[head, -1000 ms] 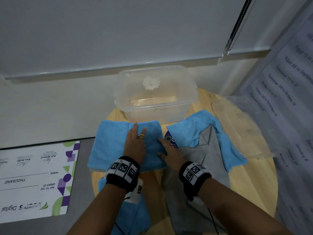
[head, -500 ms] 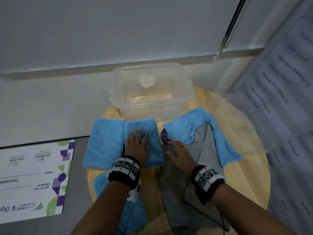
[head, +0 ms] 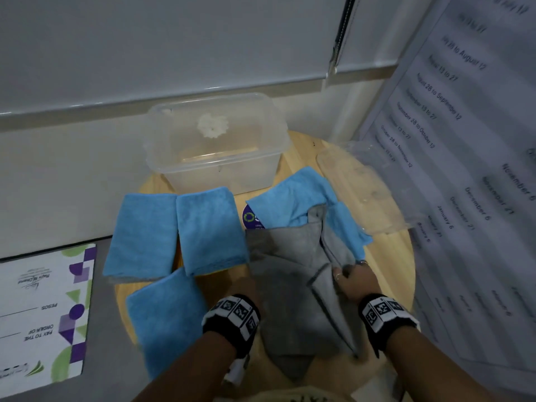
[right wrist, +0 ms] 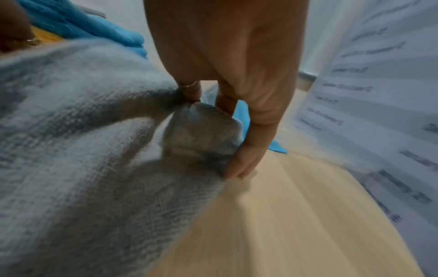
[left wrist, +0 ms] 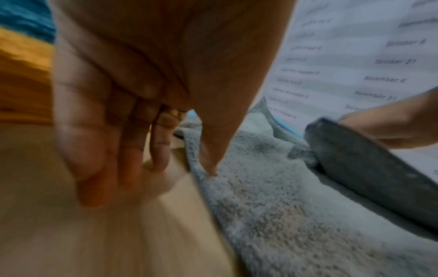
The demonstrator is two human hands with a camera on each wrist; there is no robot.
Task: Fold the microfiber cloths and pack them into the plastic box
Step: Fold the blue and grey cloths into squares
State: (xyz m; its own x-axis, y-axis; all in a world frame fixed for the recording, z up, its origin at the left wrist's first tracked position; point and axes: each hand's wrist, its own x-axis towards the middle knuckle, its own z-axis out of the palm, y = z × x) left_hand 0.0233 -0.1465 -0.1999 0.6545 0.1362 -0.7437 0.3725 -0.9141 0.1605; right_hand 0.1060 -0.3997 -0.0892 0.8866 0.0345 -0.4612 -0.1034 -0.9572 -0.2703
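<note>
Grey microfiber cloth (head: pixel 293 282) lies rumpled at the lower centre of the head view on the round wooden counter (head: pixel 385 265), where the right hand (head: pixel 355 281) pinches a raised fold of its right edge between thumb and fingers. Left hand (head: pixel 246 288) rests at the cloth's left edge with fingers loosely extended, thumb tip pressing the grey pile and fingertips on the bare wood. Clear plastic box (head: pixel 216 146) stands open at the upper centre, two folded blue cloths (head: pixel 177 230) side by side just below it, a third blue cloth (head: pixel 165 317) at lower left, and an unfolded blue cloth (head: pixel 295 195) partly under the grey one.
</note>
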